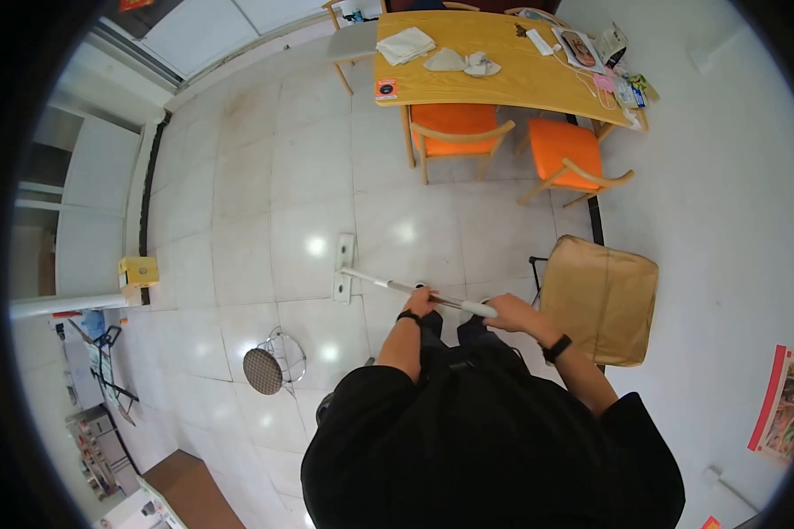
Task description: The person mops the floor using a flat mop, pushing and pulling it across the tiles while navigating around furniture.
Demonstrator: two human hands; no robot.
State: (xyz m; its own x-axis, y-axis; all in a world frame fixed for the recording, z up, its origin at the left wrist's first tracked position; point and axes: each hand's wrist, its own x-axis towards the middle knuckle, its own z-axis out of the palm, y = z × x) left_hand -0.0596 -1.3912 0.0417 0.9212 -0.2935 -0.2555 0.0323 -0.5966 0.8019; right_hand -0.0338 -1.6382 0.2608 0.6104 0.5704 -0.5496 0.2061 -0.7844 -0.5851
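So the thing in play here is a long white flat mop with a rectangular plate-like head (382,282), and both hands are on its pole. The left hand (421,301) is wrapped around the pole partway down, so it's the one nearer the mop head (345,256). The right hand (513,315) is closed around the thick pale grip at the top end, off to the right.

The bit that matters, I reckon, is the angle. From both hands the head lies left and a little far, out on the pale grey tiled floor (238,220). The pole slants from near right to far left, while the head's own long axis runs roughly near to far, so the two cross at a steep angle rather than lining up.

Fair warning: it's a wide lens looking down, so I can't really tell if the plate sits fully flat on the tiles.

Around it: a round stool with a brown patterned seat and wire legs (263,371) stands to the left and nearer, apart from the head. The yellow wooden worktop (538,84) is well off on the far side.
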